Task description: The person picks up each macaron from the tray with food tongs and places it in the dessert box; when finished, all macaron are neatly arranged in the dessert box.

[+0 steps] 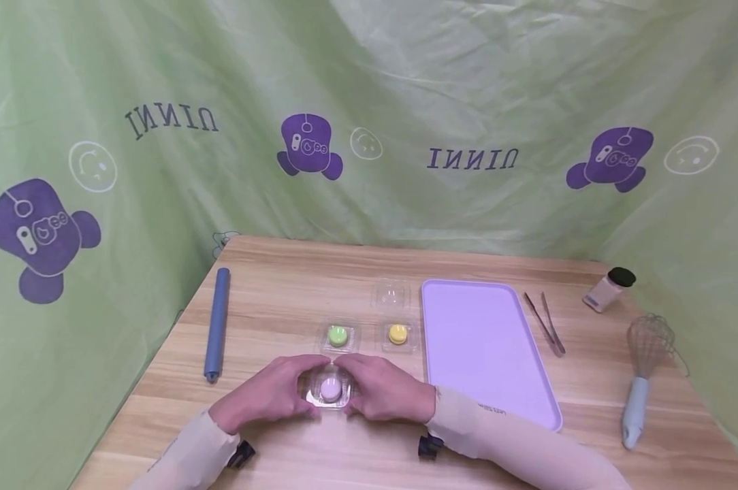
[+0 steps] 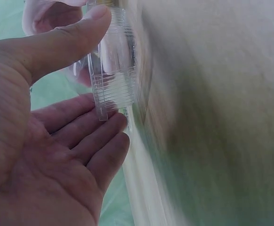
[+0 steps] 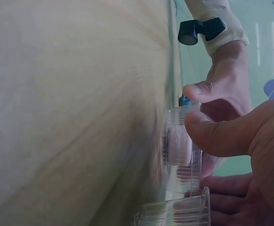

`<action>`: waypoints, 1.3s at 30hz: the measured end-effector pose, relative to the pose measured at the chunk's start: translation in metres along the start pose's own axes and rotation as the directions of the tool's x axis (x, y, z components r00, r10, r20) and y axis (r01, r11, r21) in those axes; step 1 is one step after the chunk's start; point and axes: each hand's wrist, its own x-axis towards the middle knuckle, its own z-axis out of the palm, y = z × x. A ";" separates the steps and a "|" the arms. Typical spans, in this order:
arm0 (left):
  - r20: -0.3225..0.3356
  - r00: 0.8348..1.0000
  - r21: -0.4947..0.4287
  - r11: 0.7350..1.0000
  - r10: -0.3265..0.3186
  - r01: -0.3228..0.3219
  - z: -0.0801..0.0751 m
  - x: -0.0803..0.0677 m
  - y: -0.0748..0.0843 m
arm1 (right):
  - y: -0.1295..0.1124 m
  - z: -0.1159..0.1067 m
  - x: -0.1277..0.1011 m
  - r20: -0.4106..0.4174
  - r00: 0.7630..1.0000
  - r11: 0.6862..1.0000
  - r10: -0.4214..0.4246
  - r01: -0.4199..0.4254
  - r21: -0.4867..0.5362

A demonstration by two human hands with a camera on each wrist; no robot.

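A pink macaron [image 1: 330, 389] sits in a small clear plastic box [image 1: 327, 406] near the middle of the table. From its left side, my left hand [image 1: 274, 388] grips the box, thumb at the near edge and fingers at the far side. My right hand [image 1: 384, 391] holds the opposite side in the same way. Ridged walls of the box [image 2: 115, 89] show in the left wrist view, standing close over the wood. Just beyond the hands lie a green macaron [image 1: 338, 335] and a yellow macaron [image 1: 397, 333], each in a clear plastic tray.
Behind the yellow macaron lies a clear plastic lid [image 1: 391, 295]. A purple tray [image 1: 482, 340] is to the right, with tongs [image 1: 547, 327], a black-lidded jar [image 1: 608, 290] and a whisk [image 1: 637, 395] beyond. At far left lies a blue rod [image 1: 218, 323]. Green curtains [image 1: 406, 82] surround the table.
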 end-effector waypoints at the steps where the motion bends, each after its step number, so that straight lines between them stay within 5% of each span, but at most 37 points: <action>1: -0.001 1.000 0.000 1.000 0.002 -0.002 0.000 0.000 0.000 | 0.000 -0.001 -0.001 -0.003 1.000 1.000 -0.007 0.007 -0.003; 12: -0.023 1.000 -0.003 1.000 -0.007 0.007 -0.001 -0.004 0.001 | 0.001 -0.020 -0.016 -0.045 0.997 0.998 0.062 -0.060 0.028; 22: -0.034 0.999 0.053 0.999 0.004 -0.003 -0.013 -0.005 0.011 | 0.011 -0.065 -0.024 -0.235 0.970 0.986 0.068 -0.029 0.166; 31: -0.155 0.987 0.026 0.999 0.033 -0.029 -0.062 0.017 0.034 | 0.040 -0.108 -0.022 -0.457 0.882 0.957 0.117 0.023 0.290; 35: -0.250 0.960 0.023 0.992 0.128 -0.126 -0.084 0.036 0.035 | 0.053 -0.122 -0.019 -0.512 0.841 0.931 0.175 0.027 0.363; 39: -0.305 0.939 0.006 0.986 0.160 -0.166 -0.096 0.054 0.040 | 0.063 -0.130 -0.016 -0.514 0.829 0.910 0.220 0.016 0.415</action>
